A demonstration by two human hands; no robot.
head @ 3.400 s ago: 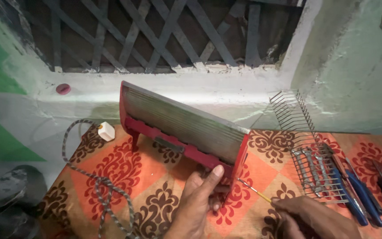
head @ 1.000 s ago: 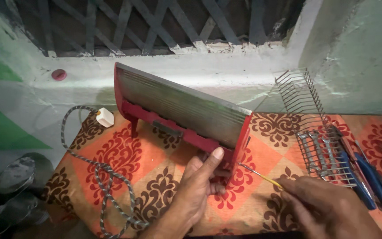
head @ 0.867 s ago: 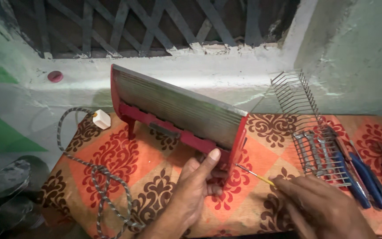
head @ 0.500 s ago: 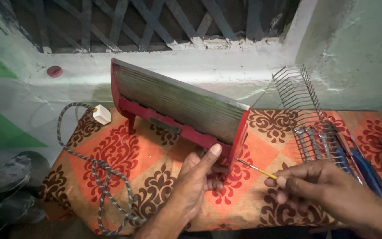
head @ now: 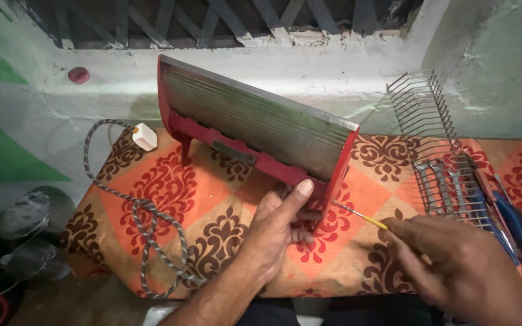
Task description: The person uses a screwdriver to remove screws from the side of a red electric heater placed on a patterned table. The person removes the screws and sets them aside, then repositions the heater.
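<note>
Head view: red room heater lies tipped on a patterned cloth under a barred window, both hands at its right end.
Far left: dark round objects on the floor, too dim to identify.
Cord: braided cord loops loose over the cloth, white plug lies near the wall, not plugged into anything visible.
Cloth: orange patterned cloth covers the work surface.
Heater: red heater is tilted, ribbed reflector face showing, front grille absent from the body.
Left hand: left hand presses on the lower right corner of the heater, thumb up on the red end plate, fingers curled under; a bracing hold.
Screwdriver: thin screwdriver with yellow collar, tip touching the right end plate low down.
Right hand: right hand closed around the screwdriver handle; handle itself hidden by the fingers.
Wire grille: wire grille leans apart at the right, partly over loose spanners.
Far right: blue-handled tools lie on the cloth.
Progress: judging by the detached grille, disassembly is well under way; end-plate fastener is in work, body and reflector remain assembled. Cannot tell whether the screw is loose yet.
</note>
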